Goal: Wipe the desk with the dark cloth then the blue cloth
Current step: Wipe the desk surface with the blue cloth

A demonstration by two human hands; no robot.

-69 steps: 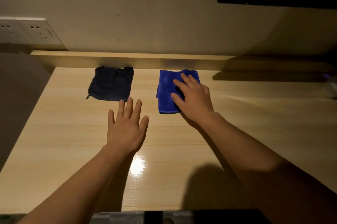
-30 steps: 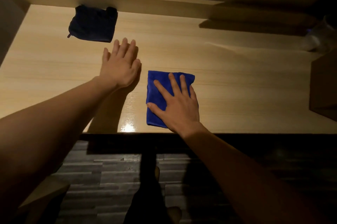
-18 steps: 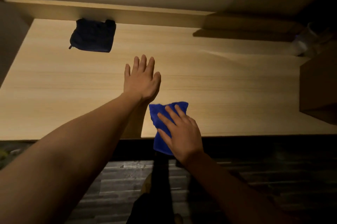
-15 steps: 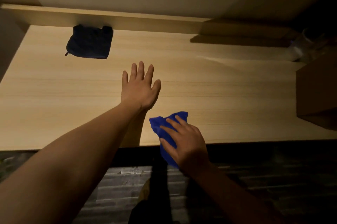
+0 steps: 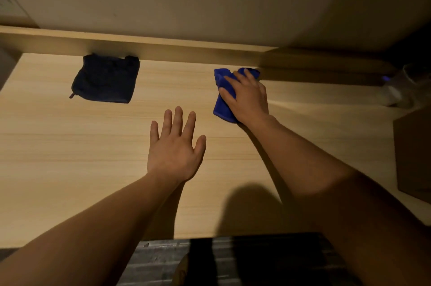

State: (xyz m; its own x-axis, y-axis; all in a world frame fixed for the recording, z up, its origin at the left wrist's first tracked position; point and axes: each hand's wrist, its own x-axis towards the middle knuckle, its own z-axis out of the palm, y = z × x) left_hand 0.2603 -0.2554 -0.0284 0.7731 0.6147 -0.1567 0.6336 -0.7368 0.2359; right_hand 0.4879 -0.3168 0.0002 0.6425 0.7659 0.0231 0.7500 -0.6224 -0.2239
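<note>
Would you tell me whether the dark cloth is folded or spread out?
Folded: the dark navy cloth lies as a compact, thick square by the desk's back edge.

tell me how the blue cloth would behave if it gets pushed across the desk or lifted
The blue cloth looks soft and floppy: it is bunched and creased under the right hand, so it would likely droop if lifted. It probably slides easily on the smooth, glossy desk, though it may crumple rather than stay flat.

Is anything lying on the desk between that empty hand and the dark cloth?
Nothing visible does. The left hand lies flat and open on the desk, and only bare wood separates it from the dark cloth at the back. The blue cloth sits off to the side under the right hand.
</note>
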